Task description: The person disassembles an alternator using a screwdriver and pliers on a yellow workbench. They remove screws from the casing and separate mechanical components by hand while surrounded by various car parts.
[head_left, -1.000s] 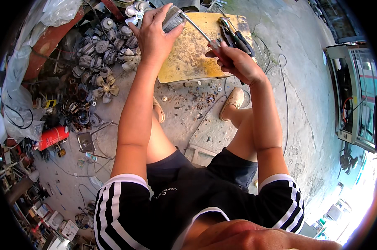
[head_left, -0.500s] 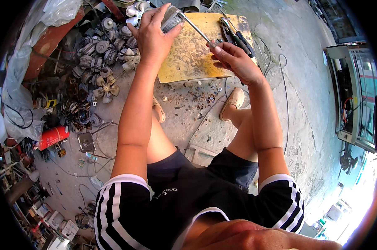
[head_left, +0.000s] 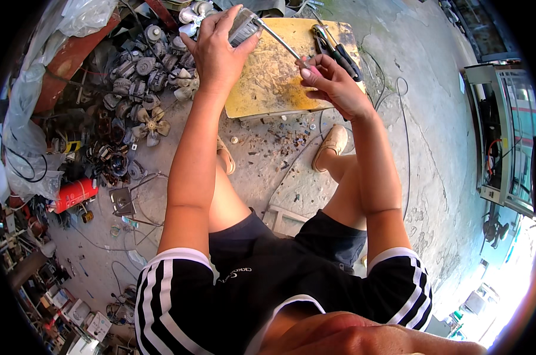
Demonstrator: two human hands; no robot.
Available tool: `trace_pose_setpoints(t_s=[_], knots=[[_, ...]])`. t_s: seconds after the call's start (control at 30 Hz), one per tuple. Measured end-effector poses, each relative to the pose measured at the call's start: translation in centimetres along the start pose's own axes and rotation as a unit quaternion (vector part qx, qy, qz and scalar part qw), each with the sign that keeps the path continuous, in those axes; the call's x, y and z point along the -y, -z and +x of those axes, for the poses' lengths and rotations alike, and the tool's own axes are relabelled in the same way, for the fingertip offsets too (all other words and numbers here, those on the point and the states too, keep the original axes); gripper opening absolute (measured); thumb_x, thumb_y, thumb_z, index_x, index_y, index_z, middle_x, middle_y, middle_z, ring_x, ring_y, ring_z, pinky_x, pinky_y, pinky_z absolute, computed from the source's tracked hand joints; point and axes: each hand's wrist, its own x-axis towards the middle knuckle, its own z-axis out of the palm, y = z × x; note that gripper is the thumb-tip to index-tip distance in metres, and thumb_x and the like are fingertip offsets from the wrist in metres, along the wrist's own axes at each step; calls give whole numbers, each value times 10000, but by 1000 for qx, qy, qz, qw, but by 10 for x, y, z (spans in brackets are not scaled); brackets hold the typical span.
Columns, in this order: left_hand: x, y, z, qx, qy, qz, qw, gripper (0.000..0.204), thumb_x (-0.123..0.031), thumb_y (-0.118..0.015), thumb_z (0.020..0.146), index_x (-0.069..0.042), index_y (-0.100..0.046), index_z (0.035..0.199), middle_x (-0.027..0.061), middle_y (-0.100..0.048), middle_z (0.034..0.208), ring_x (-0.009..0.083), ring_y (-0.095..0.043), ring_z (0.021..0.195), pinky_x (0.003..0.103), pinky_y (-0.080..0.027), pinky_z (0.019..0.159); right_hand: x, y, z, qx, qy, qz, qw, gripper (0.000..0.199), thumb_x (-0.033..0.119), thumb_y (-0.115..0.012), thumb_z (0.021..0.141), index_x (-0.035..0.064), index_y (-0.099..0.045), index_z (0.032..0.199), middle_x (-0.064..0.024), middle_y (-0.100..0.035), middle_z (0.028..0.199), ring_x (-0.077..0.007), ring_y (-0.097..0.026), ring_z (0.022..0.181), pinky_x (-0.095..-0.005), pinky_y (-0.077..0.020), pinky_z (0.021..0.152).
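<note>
Far left: clear plastic sheeting (head_left: 25, 118) and a red cylinder (head_left: 72, 194) on the concrete, clutter pushed aside and within reach. Next, a heap of small fan motors (head_left: 140, 71) with their blades, piled just left of the work spot, likely as stock to draw from. Above the knees, a worn yellow board (head_left: 268, 83) serving as a low bench on the floor (head_left: 433, 177). Left hand (head_left: 217, 50) wrapped tight around a small grey motor (head_left: 243, 26) at the board's far left corner, fingers closed over its casing, tilted so its end faces right, seemingly to steady it. Thin metal rod (head_left: 279, 41) running from that motor down to the right hand (head_left: 333, 86), pinched at its lower end between thumb and fingertips, the remaining fingers curled. Just beyond, black-handled pliers (head_left: 339, 50) resting on the board, parked close by. Far right, an open metal cabinet (head_left: 504, 130) standing well apart.
</note>
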Motion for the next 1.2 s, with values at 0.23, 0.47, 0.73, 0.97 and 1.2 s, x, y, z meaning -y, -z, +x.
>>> trace_pose_setpoints(t_s=[0.23,0.47,0.73,0.97,1.2], knots=[[1,-2,-1,-2,-13,16,1000,601,-461,-797,781,-254,-624,1319,22,-625,1225,238,-597,1148,691,-157,1114,5,11,3,64,-91,80,991,465,443,-588,996,92,-565,1300,25,-641,1116,-41,-539,901,-193,-448,722],[-2,0,-1,-11,-10,1,1000,596,-452,-805,774,-253,-633,1309,10,-621,1223,233,-600,1144,690,-162,1111,11,2,-2,28,-43,-15,999,486,461,-563,1004,98,-579,1327,13,-631,1156,-37,-520,882,-207,-444,740],[-5,-2,-2,-10,-5,-17,1000,598,-410,-819,760,-257,-631,1307,-7,-612,1217,223,-601,1136,679,-124,1129,-3,7,2,29,-23,-27,999,465,482,-566,995,98,-601,1256,10,-642,1126,-39,-461,768,-180,-396,626],[-6,-5,-4,-13,-1,-36,999,604,-346,-842,731,-253,-636,1291,-33,-608,1200,194,-603,1127,664,-58,1152,7,11,1,40,-89,63,993,426,453,-572,1002,99,-620,1234,1,-650,1122,-47,-479,748,-188,-391,606],[-5,-3,-3,-6,-12,-13,1000,606,-433,-803,782,-252,-616,1330,9,-609,1230,235,-588,1159,694,-155,1116,-4,7,5,19,-29,-65,997,414,432,-573,1007,91,-606,1239,4,-640,1092,-71,-489,789,-217,-438,720]])
